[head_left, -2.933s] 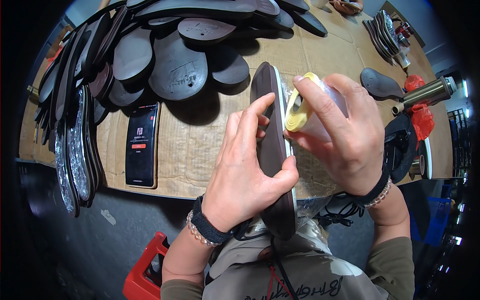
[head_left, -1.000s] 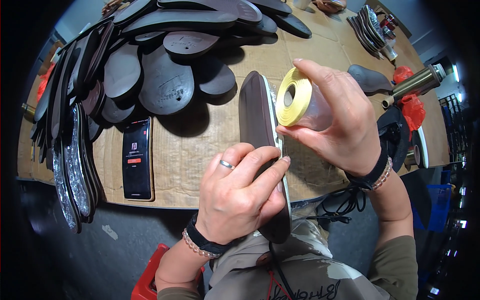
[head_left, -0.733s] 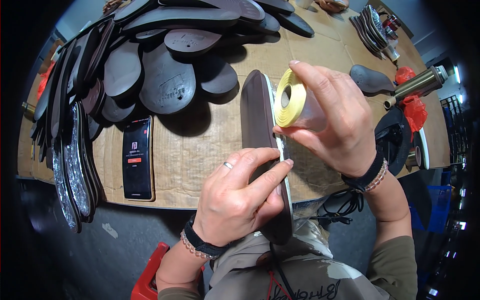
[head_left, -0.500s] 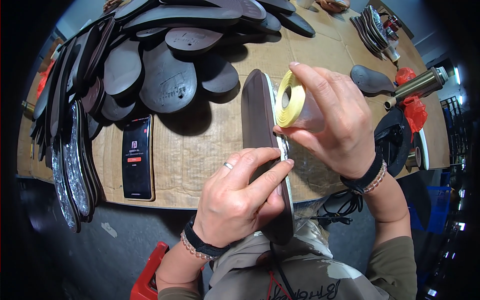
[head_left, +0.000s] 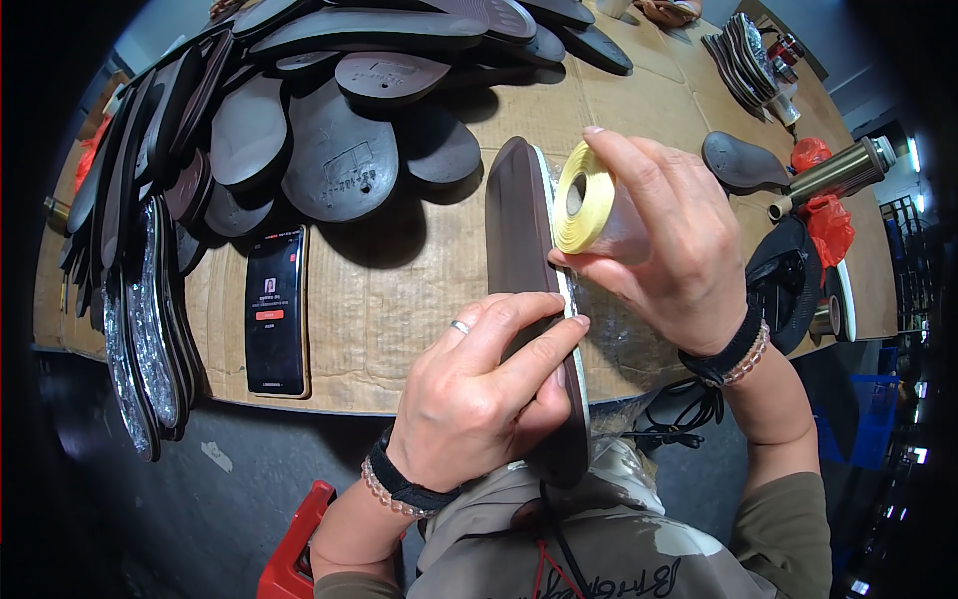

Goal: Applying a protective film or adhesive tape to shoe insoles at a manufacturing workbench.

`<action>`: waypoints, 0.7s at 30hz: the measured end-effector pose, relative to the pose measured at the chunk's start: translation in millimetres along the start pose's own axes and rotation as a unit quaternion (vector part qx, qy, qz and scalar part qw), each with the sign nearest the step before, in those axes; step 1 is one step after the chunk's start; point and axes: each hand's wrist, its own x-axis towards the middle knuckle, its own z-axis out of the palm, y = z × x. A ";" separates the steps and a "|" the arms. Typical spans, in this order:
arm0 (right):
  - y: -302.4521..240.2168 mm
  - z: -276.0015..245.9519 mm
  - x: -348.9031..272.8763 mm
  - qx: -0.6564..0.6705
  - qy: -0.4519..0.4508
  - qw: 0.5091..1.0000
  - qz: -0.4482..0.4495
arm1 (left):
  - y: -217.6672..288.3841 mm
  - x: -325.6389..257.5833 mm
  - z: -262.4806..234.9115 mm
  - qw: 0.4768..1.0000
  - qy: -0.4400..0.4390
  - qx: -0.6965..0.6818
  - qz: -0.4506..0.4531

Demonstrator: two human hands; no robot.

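Observation:
A dark brown shoe sole (head_left: 520,225) stands on its edge in front of me, its pale rim strip facing right. My left hand (head_left: 489,374) grips the sole's lower half, with index and middle fingertips pressed on the pale edge. Between thumb and fingers, my right hand (head_left: 674,240) holds a roll of yellow tape (head_left: 583,198) upright against that edge, just above the left fingertips. Clear film shows on the table under the right hand. Where the left thumb and the sole's lower side meet is partly hidden.
Many dark soles (head_left: 339,155) are heaped at the back left, some hanging over the table edge. A phone (head_left: 277,314) lies on the cardboard-covered table (head_left: 399,339). At the right are a loose sole (head_left: 740,160), a metal cylinder (head_left: 843,168), a red plastic bag (head_left: 828,232) and black cables (head_left: 689,414).
Both hands keep almost the same pose on the sole and tape roll. The whole view has shifted very slightly.

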 end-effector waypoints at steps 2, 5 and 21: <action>0.4 -1.2 -0.5 0.004 0.007 1.000 0.000 | -0.2 0.2 0.0 1.000 0.002 -0.001 0.002; 0.0 -3.7 -0.8 0.000 0.011 1.000 0.012 | -0.2 -0.5 -0.9 1.000 0.002 -0.001 -0.004; -0.1 -2.2 -0.6 -0.004 0.010 1.000 0.007 | -1.2 -1.8 -0.5 1.000 0.004 -0.003 -0.005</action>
